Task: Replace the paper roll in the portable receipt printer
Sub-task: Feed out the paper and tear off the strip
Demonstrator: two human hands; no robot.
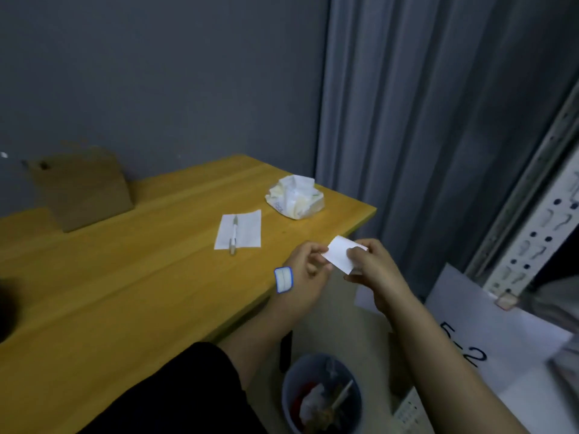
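Note:
Both my hands hold a small white strip of receipt paper [339, 254] in the air just past the right front edge of the yellow wooden table [125, 277]. My left hand [305, 270] pinches its left end, and my right hand [372, 267] grips its right end, covering part of it. A small white label with a blue border [283, 279] is stuck on my left wrist. No printer and no paper roll can be seen in the head view.
On the table lie a sheet of paper with a pen [233, 234] on it, a crumpled tissue pack [294, 197] and a brown cardboard piece [83, 189]. A waste bin [322, 399] stands on the floor below my hands. Grey curtain and a metal rack [532, 220] are at the right.

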